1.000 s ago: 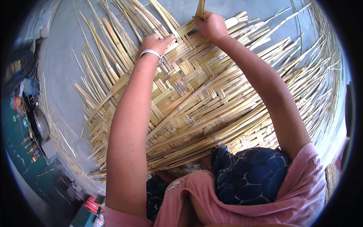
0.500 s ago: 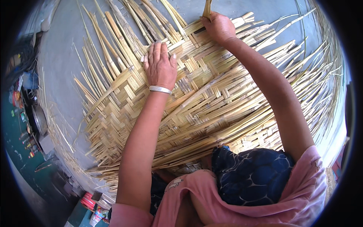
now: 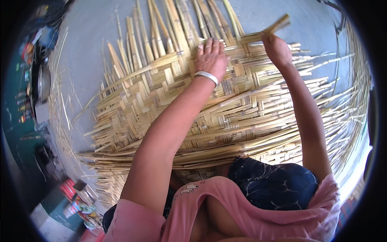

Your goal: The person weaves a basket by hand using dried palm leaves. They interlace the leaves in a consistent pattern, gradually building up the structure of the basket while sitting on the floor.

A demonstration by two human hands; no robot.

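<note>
Pink shirt, short loose sleeves, small white animal print on front. Dark blue bottoms patterned with thin pale web-like lines. Slim whitish bangle around left wrist.

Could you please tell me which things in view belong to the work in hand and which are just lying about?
In the work:
- woven mat, under the flat left hand
- pale strip, gripped by the right hand
- unwoven strip ends beyond the mat

Apparently just lying about:
- round pan
- red item, lower left
</note>
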